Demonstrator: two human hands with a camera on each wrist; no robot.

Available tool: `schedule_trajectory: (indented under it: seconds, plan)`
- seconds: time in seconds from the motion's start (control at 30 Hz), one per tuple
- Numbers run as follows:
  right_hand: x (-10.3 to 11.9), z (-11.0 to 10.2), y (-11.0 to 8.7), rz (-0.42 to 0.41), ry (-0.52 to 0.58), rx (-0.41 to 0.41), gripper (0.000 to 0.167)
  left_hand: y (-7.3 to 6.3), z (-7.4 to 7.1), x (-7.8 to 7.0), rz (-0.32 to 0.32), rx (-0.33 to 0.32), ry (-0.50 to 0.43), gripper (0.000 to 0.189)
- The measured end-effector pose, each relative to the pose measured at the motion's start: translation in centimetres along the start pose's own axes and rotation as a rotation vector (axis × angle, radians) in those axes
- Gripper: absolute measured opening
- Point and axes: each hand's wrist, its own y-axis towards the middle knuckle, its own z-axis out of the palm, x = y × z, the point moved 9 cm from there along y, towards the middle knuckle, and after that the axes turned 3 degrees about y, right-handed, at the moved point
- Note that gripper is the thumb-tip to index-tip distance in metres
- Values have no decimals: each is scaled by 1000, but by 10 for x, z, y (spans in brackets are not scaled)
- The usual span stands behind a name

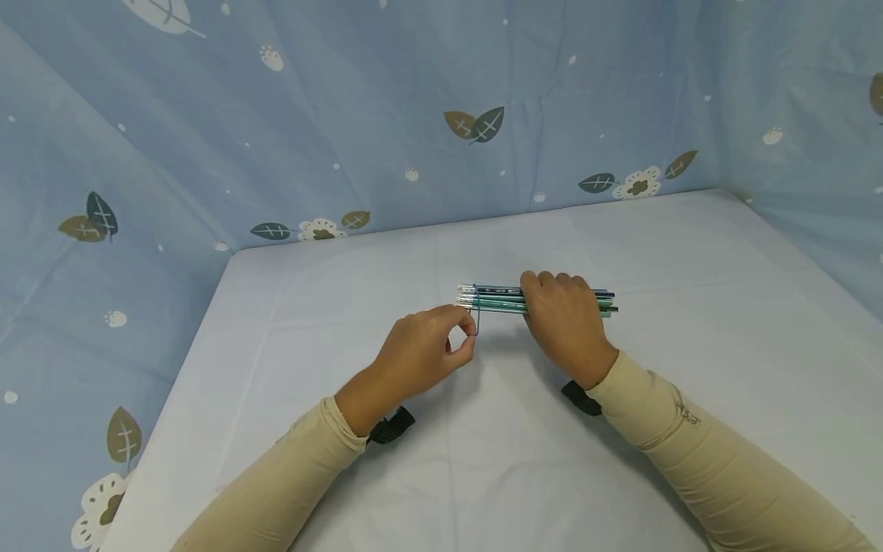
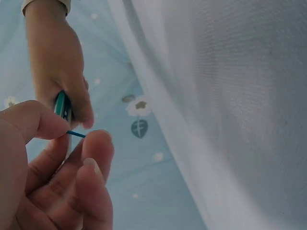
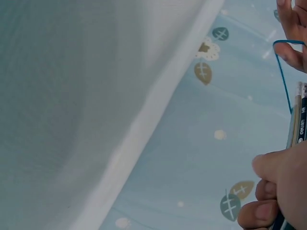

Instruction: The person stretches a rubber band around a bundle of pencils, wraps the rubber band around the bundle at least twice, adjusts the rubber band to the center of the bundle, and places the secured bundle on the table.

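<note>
A bundle of several green and dark pencils [image 1: 498,300] is held level above the table, eraser ends to the left. My right hand [image 1: 564,320] grips the bundle around its middle, fingers wrapped over the top. Near the eraser ends, a thin blue rubber band [image 1: 479,320] goes around the pencils and is stretched out toward me. My left hand [image 1: 422,351] holds the stretched loop with curled thumb and forefinger. In the right wrist view the rubber band [image 3: 284,79] is drawn taut over a left fingertip. Part of the pencils is hidden behind my right hand.
A white cloth covers the table [image 1: 510,460]. Blue fabric [image 1: 386,115] with leaves and flowers hangs behind it and at the sides. Black straps [image 1: 392,426] show under both wrists.
</note>
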Motion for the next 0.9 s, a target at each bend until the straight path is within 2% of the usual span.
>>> schedule_trajectory:
  seconds: [0.37,0.53,0.63,0.73,0.8,0.9]
  plan:
    - [-4,2,0,17,14,18,22,-2,2,-7,78,-50,-140,2]
    - [-4,1,0,17,14,19,22,-3,0,-9,88,-63,-151,3]
    - [-4,0,0,14,15,7,22,-2,0,-7,55,-58,-160,1]
    - [-4,-2,1,10,14,-8,23,-1,2,0,-6,-46,-208,2]
    - [-5,-3,1,13,12,-17,23,0,6,6,-53,-28,-274,3]
    - [-6,-4,1,19,9,-28,23,-1,15,14,-134,19,-436,3]
